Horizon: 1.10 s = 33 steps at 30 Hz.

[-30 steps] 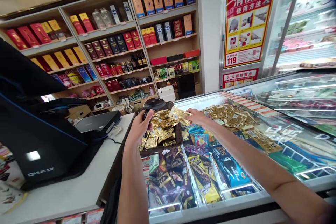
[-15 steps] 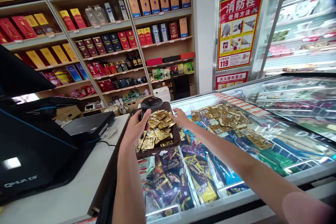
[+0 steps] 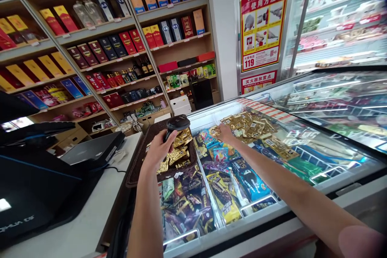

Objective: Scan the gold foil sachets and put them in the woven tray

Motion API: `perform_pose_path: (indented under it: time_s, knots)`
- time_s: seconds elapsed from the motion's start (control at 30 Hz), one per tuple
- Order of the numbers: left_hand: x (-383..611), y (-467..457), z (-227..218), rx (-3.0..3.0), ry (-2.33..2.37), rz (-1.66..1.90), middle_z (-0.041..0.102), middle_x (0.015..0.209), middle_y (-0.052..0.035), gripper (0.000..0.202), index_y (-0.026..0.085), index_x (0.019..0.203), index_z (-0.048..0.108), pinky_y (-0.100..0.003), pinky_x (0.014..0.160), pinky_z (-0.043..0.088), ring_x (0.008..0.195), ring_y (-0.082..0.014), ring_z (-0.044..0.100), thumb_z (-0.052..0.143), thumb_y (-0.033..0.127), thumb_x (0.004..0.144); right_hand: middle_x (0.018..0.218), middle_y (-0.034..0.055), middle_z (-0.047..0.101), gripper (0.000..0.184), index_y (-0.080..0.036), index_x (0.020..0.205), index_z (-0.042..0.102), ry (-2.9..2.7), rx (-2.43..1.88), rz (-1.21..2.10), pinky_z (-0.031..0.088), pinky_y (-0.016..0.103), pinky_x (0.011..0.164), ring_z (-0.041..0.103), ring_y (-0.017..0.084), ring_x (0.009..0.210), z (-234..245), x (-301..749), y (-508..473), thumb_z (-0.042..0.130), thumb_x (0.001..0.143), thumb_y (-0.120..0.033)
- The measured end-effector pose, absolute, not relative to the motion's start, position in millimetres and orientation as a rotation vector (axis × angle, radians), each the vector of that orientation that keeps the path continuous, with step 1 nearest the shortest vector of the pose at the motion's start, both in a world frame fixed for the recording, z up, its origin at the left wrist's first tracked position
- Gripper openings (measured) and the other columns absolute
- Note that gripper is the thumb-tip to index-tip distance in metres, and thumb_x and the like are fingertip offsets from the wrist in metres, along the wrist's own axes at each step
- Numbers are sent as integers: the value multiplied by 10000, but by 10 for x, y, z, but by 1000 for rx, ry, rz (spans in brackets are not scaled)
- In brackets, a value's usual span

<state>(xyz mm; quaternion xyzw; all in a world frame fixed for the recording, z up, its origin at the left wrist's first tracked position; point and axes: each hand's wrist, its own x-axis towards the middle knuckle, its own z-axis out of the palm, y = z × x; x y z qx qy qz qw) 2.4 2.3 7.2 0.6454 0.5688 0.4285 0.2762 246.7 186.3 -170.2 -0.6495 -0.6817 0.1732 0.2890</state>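
The left hand [image 3: 157, 151] is closed around the handle of a black barcode scanner [image 3: 177, 122], and its fingers hide most of the handle. Directly under that hand, a woven tray [image 3: 132, 171] holds a heap of gold sachets [image 3: 178, 154]. The hand and wrist cover part of the heap, so its full extent is hidden.

The right hand [image 3: 225, 133] reaches out at two o'clock from the scanner, over a chest freezer [image 3: 266, 222]. Its fingers [image 3: 218, 129] bend down at a small gold packet, but blur and overlap leave it unclear whether they pinch it. More gold sachets [image 3: 246, 125] lie beyond that hand, on top of colourful ice-cream packs [image 3: 223, 197]. Glare makes it hard to tell how far the freezer's glass lid [image 3: 329, 129] covers them.

A black till [image 3: 36, 185] stands at nine o'clock, cut off by the frame's edge. Shelves of boxed liquor [image 3: 130, 44] rise at twelve o'clock.
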Motion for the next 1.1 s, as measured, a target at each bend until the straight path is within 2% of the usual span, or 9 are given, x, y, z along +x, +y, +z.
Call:
perform_pose_path:
  time_s: [0.07,0.13,0.33,0.53,0.63,0.8,0.93,1.1]
  knots:
    - [29,31,68,1732,1534,1142,452,597,49,415,200,775,496,-202,484,310,506,-87,434,581,601,838,1123,135,624,616,-145,1214,527,-1761,-1768,562,440,315,796,592,271,1027,-1660,2501,1887,805,682,-286]
    - [25,37,70,1722,1535,1145,467,653,42,408,200,799,513,-208,494,332,517,-85,447,583,599,839,1054,127,655,662,-140,1238,508,-1742,-1780,609,435,300,754,619,271,987,-1626,2515,1895,817,667,-269]
    - [26,54,76,1719,1536,1203,506,754,25,422,196,806,541,-222,490,362,534,-89,478,609,613,809,1017,88,683,496,-177,1183,566,-1571,-1652,657,433,272,731,636,242,958,-1474,2481,1849,759,734,-257]
    - [112,37,73,1767,1541,1201,471,563,50,426,204,763,492,-209,493,314,513,-98,436,552,617,849,977,56,688,288,-194,1109,636,-1439,-1420,846,464,254,671,637,182,816,-1160,2459,1736,625,829,-263]
    - [125,27,76,1785,1541,1168,471,530,54,418,203,797,507,-209,498,300,510,-101,428,549,615,854,923,27,689,276,-217,1087,654,-1449,-1291,820,472,258,682,627,175,802,-1018,2454,1670,616,822,-283]
    - [97,15,98,1765,1524,1178,469,584,54,421,201,799,516,-209,500,321,518,-93,453,569,617,840,920,20,693,316,-221,1089,669,-1467,-1152,758,482,273,732,618,179,828,-897,2454,1595,640,782,-288]
    - [98,14,93,1747,1507,1205,488,644,53,427,204,801,522,-212,501,337,521,-87,465,585,626,821,927,21,692,305,-219,1073,667,-1484,-1132,795,480,270,712,616,177,809,-835,2450,1534,633,781,-300]
    - [113,19,66,1771,1497,1163,448,596,62,398,202,802,509,-207,489,291,513,-83,446,577,592,846,947,24,690,281,-225,1064,648,-1479,-1146,861,474,263,685,615,178,811,-743,2446,1451,605,800,-313]
